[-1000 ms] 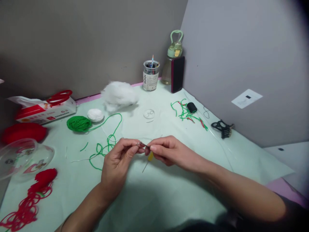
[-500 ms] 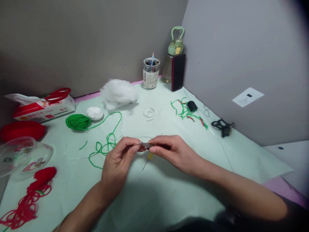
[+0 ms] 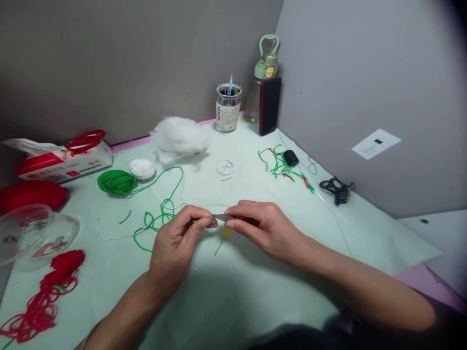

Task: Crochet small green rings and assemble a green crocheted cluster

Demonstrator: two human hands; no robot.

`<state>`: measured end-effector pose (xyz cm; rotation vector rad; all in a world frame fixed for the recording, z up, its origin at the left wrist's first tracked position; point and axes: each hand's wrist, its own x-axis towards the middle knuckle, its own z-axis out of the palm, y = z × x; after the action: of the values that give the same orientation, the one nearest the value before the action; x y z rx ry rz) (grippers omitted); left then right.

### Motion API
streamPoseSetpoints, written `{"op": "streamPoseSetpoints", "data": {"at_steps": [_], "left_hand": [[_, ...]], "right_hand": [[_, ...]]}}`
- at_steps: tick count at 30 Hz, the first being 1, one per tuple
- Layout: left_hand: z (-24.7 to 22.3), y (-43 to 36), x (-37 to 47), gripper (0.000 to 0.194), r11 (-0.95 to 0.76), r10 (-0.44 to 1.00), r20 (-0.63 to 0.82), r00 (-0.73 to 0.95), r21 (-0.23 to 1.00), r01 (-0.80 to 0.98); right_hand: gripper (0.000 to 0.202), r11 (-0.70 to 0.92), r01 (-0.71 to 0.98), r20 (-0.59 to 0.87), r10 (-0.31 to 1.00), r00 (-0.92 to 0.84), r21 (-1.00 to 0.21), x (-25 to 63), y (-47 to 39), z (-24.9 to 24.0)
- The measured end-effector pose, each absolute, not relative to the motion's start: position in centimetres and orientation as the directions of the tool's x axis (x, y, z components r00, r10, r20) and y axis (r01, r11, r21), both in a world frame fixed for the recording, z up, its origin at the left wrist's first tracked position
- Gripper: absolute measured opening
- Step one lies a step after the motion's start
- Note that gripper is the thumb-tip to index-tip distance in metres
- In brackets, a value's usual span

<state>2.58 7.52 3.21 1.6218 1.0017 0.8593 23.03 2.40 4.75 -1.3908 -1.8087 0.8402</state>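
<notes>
Pale green cloth (image 3: 233,301) covers the surface in the lower middle of the frame. Above it, the left hand (image 3: 175,243) has thumb and forefinger pinched on a small piece (image 3: 211,216), too tiny to make out. The right hand (image 3: 268,227) grips a slim metal tool (image 3: 220,218), its tip meeting that pinch at the frame's centre. With the point so near bare fingertips, a slip could prick the skin; a loose pinch could let the piece drop, and so small a thing would be hard to find.

Just below the hands lies a yellow-handled tool (image 3: 226,233), its thin shaft aimed toward the lower left; a lowered wrist could knock it. Left of centre, loose green yarn (image 3: 181,176) loops close to the left hand and could snag on a sleeve or finger. Farther up, a clear disc (image 3: 225,167) sits near a short dark sliver (image 3: 226,179), easily brushed away. White fluff (image 3: 178,141), upper middle, could catch stray bits.
</notes>
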Motion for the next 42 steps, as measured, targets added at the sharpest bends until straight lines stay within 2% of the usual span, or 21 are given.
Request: {"op": "streamPoseSetpoints", "data": {"at_steps": [2,4,6,9,13,17,22,27,32,35,37,39,42], "left_hand": [[3.3,7.5,2.6,0.012,-0.131,0.920,0.045,0.389,0.971,0.199],[3.4,7.5,2.7,0.011,-0.074,0.934,0.006,0.358,0.982,0.174],[3.6,7.5,2.8,0.013,-0.001,0.943,-0.044,0.329,0.991,0.134],[3.9,7.4,3.0,0.012,0.045,0.948,-0.070,0.309,0.995,0.086],[4.0,7.4,3.0,0.003,-0.037,0.951,0.030,0.307,0.999,0.016],[3.6,7.7,3.0,0.006,-0.115,0.940,0.111,0.323,0.993,-0.005],[3.0,8.1,2.7,0.008,-0.256,0.877,0.233,0.421,0.967,0.000],[2.7,8.3,2.4,0.013,-0.338,0.835,0.272,0.479,0.940,0.056],[3.0,8.1,2.4,0.012,-0.308,0.837,0.224,0.499,0.947,0.091],[3.1,7.9,2.4,0.007,-0.206,0.859,0.148,0.490,0.976,0.067],[3.2,7.8,2.4,0.013,-0.154,0.872,0.116,0.476,0.987,0.042],[3.3,7.8,2.3,0.020,-0.156,0.872,0.118,0.475,0.987,0.041],[3.5,8.0,2.3,0.019,-0.201,0.858,0.131,0.497,0.975,0.090]], "right_hand": [[0.024,0.198,0.517,0.124,0.977,-0.174,-0.833,23.0,2.4,4.8],[0.025,0.116,0.475,0.048,0.987,-0.153,-0.872,23.1,2.4,5.0],[0.029,-0.011,0.360,-0.076,0.983,-0.169,-0.933,23.3,2.5,5.3],[0.035,-0.193,0.099,-0.215,0.923,-0.318,-0.976,23.7,2.8,5.5],[0.039,-0.367,-0.147,-0.264,0.845,-0.465,-0.919,23.9,3.0,5.0],[0.034,-0.456,-0.277,-0.255,0.801,-0.542,-0.846,24.0,3.2,4.2],[0.032,-0.489,-0.271,-0.281,0.784,-0.554,-0.829,24.1,3.3,3.9],[0.033,-0.502,-0.241,-0.313,0.779,-0.543,-0.830,24.1,3.3,3.9],[0.032,-0.512,-0.246,-0.314,0.770,-0.555,-0.823,24.1,3.3,3.9],[0.032,-0.511,-0.251,-0.309,0.771,-0.557,-0.822,24.1,3.3,3.9],[0.032,-0.506,-0.250,-0.306,0.774,-0.554,-0.826,24.1,3.3,3.9],[0.033,-0.500,-0.248,-0.302,0.777,-0.553,-0.830,24.1,3.3,3.9],[0.032,-0.491,-0.236,-0.300,0.779,-0.551,-0.839,24.1,3.3,3.9]]}}
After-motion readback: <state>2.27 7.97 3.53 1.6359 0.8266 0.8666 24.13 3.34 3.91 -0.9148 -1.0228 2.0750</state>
